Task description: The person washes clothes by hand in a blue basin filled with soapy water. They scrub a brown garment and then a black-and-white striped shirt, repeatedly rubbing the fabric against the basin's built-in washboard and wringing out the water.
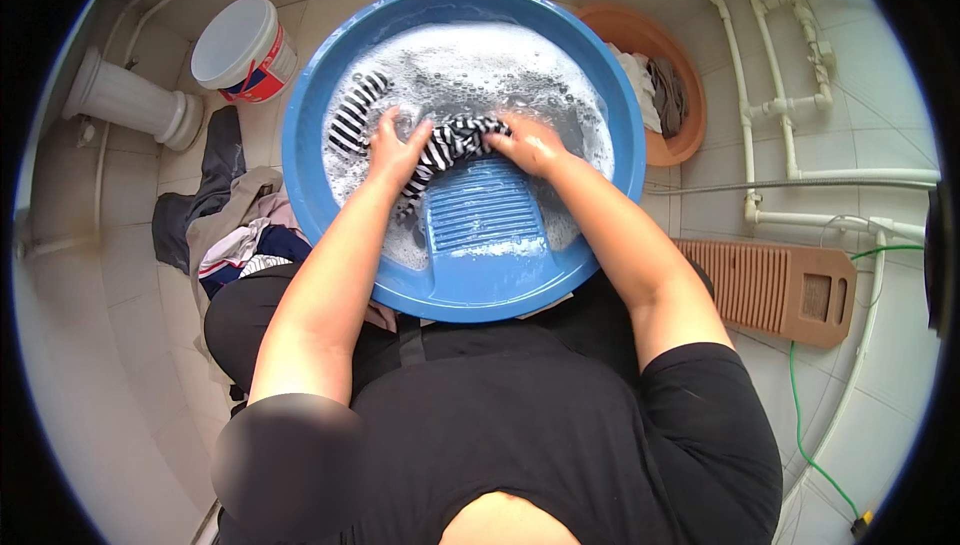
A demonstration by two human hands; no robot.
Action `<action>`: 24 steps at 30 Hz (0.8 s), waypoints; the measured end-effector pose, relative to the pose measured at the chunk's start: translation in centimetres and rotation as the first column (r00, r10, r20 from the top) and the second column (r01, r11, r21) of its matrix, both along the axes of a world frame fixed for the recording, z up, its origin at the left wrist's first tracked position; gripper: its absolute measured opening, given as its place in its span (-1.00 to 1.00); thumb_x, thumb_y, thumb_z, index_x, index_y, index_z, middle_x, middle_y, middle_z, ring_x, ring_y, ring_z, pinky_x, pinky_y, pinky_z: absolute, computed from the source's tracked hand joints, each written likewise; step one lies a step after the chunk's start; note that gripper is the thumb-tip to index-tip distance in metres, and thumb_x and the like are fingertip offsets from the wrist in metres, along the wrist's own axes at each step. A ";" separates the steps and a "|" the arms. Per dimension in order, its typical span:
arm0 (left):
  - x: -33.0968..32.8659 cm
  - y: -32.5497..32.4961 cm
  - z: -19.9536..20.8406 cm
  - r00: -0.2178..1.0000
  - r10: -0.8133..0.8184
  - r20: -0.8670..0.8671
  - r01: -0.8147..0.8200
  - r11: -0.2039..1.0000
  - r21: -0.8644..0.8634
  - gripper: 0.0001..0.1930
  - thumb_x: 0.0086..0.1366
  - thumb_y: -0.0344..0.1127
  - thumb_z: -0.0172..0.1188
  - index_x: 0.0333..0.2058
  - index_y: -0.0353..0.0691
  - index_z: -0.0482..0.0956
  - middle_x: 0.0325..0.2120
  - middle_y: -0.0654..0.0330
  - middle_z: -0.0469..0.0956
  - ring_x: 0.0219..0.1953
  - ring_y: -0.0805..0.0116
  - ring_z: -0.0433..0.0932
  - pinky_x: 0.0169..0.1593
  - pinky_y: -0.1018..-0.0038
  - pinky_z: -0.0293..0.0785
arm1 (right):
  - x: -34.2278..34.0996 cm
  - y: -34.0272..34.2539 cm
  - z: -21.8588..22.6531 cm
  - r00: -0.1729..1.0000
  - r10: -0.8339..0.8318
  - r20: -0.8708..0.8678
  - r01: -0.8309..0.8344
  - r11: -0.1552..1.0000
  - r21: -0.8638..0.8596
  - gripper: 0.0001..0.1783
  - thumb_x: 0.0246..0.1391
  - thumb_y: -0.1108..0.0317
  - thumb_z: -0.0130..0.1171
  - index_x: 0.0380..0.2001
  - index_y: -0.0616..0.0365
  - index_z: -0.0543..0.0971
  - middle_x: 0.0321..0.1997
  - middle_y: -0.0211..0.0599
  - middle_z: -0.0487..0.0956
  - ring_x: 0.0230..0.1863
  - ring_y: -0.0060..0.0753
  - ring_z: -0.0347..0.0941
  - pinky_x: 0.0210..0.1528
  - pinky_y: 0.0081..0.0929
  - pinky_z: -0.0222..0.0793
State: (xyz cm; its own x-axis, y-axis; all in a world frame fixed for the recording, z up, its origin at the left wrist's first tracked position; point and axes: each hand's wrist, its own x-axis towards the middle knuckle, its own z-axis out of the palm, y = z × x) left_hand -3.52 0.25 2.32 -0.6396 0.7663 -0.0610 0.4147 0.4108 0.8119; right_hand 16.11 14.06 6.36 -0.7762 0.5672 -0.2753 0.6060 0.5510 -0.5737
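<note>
A large blue washtub (305, 200) full of white suds stands in front of me, with a ribbed washboard slope (485, 210) moulded into its near side. A black-and-white striped garment (458, 140) lies bunched at the top of the ribs, and another part of the stripes surfaces in the foam farther left. My left hand (398, 148) rests against the bunched cloth's left side, thumb and fingers apart. At the other end, my right hand (530, 145) has its fingers closed on the cloth; its fingertips are partly hidden by fabric and foam.
A white bucket (235, 45) stands back left beside a white pedestal (135, 100). Piled clothes (240, 225) lie left of the tub. Behind right, an orange-brown basin (690, 95) holds clothes. A brown washboard (765, 290), a green hose (795, 405) and white wall pipes (745, 115) are at right.
</note>
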 end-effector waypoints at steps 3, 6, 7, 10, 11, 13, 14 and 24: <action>1.0 -1.5 2.7 0.806 -0.398 -0.437 0.376 0.916 -0.140 -0.21 -0.02 0.11 0.23 0.15 -0.10 0.18 0.13 -0.18 0.12 0.20 -0.10 0.10 0.20 0.19 0.09 | -2.5 0.6 -0.2 0.940 -0.309 0.147 0.295 0.949 0.107 -0.43 0.01 -0.05 -0.01 0.02 0.06 0.39 0.05 -0.06 0.41 0.10 -0.03 0.30 0.10 -0.22 0.20; 2.0 -1.3 3.7 0.834 -0.437 -0.337 0.343 0.889 -0.304 -0.28 0.03 0.05 0.19 0.13 -0.11 0.19 0.03 -0.08 0.30 0.07 -0.02 0.30 0.11 0.22 0.25 | -3.0 2.1 -2.1 0.887 -0.445 0.124 0.450 0.893 -0.010 -0.40 0.02 -0.04 0.00 0.02 0.17 0.37 0.04 0.05 0.40 0.10 0.02 0.30 0.10 -0.22 0.18; 2.0 -1.1 3.1 0.875 -0.362 -0.321 0.250 0.906 -0.341 -0.30 0.03 0.07 0.18 0.10 -0.12 0.23 -0.04 -0.06 0.38 0.00 0.01 0.38 0.05 0.24 0.30 | -2.9 2.7 -3.2 0.873 -0.477 0.104 0.484 0.873 -0.060 -0.39 0.03 -0.04 0.00 0.02 0.19 0.36 0.04 0.08 0.40 0.09 0.05 0.30 0.10 -0.21 0.18; 0.9 -0.7 3.3 0.978 -0.184 -0.103 0.138 0.927 -0.350 -0.34 0.02 0.11 0.19 0.00 -0.23 0.36 -0.11 -0.10 0.45 -0.05 0.01 0.43 0.01 0.26 0.32 | -3.2 2.0 -2.4 0.899 -0.317 0.302 0.212 0.919 0.333 -0.46 0.07 0.00 -0.06 -0.02 0.18 0.42 0.09 0.00 0.37 0.14 -0.06 0.27 0.16 -0.23 0.14; 0.1 -1.0 2.0 0.993 -0.101 -0.060 0.076 0.943 -0.325 -0.38 0.00 0.06 0.21 -0.04 -0.25 0.40 -0.11 -0.10 0.46 -0.04 0.02 0.43 -0.01 0.28 0.33 | -3.5 1.4 -1.0 0.872 -0.254 0.419 0.035 0.885 0.464 -0.47 0.07 0.01 -0.06 -0.01 0.16 0.42 0.09 -0.02 0.37 0.13 -0.06 0.28 0.17 -0.22 0.14; -1.1 -0.7 0.3 0.989 -0.007 0.148 0.038 0.977 -0.210 -0.44 -0.03 -0.06 0.23 -0.08 -0.25 0.43 -0.19 -0.06 0.51 -0.11 0.10 0.49 -0.06 0.32 0.37 | -1.6 0.4 -0.2 0.954 -0.021 0.298 -0.152 0.824 0.546 -0.47 0.06 0.04 -0.04 0.06 0.05 0.37 0.11 -0.12 0.37 0.16 -0.07 0.25 0.20 -0.21 0.09; -1.1 -0.7 0.5 0.940 0.059 0.337 -0.015 0.991 -0.134 -0.50 -0.07 -0.18 0.26 -0.13 -0.28 0.46 -0.27 0.02 0.54 -0.23 0.21 0.52 -0.14 0.39 0.40 | -0.9 0.4 -0.5 0.982 0.026 0.188 -0.115 0.870 0.480 -0.44 0.04 0.03 0.01 0.09 0.05 0.34 0.14 -0.07 0.33 0.20 -0.06 0.18 0.22 -0.23 0.03; 1.2 -4.0 9.0 0.556 -0.262 0.789 0.109 0.964 0.243 -0.74 0.08 -0.40 0.11 -0.22 -0.28 0.40 -0.39 0.20 0.52 -0.34 0.45 0.52 -0.26 0.51 0.47 | 0.9 -4.0 9.0 0.565 -0.816 -0.122 -0.061 0.106 -0.992 -0.62 0.21 0.14 -0.19 -0.22 0.20 0.49 -0.22 -0.25 0.57 -0.20 -0.34 0.51 -0.08 -0.34 0.41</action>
State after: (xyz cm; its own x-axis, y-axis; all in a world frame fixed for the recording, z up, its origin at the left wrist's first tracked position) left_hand -2.36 -3.80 11.30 -0.2217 0.9091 -0.3526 -0.3933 0.2475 0.8855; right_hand 16.99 10.07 15.41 -0.6996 0.5373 -0.4711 -0.1630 -0.7619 -0.6269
